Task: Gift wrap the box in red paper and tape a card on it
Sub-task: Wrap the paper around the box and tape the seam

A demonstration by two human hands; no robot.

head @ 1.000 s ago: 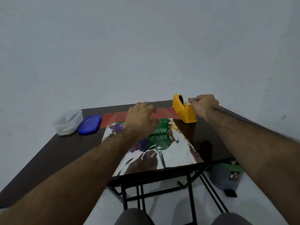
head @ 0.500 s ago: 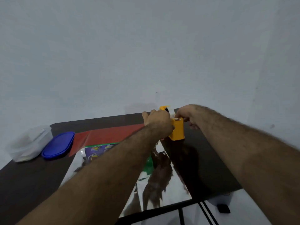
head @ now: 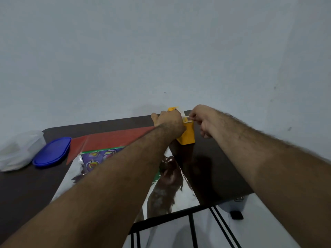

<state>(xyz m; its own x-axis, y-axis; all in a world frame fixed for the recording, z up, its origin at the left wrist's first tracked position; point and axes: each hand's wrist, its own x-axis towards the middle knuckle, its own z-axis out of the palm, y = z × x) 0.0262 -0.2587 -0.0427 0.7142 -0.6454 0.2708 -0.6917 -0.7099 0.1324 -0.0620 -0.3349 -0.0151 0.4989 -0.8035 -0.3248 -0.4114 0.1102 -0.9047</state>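
The dark table carries everything. On it lies a shiny sheet of wrapping paper, silver side up, with the red paper flat at its far edge; a box with purple and green print sits on the sheet, mostly hidden under my left forearm and not yet wrapped. Off to the left are a clear tub and its blue lid. At the far edge stands the yellow tape dispenser. My left hand is clamped over its top to steady it, and my right hand pinches what looks like the tape's free end just beside the cutter. I judge this the tape-pulling step. Next I should draw out a short strip, tear it against the blade, and carry it to the paper. I see no card.
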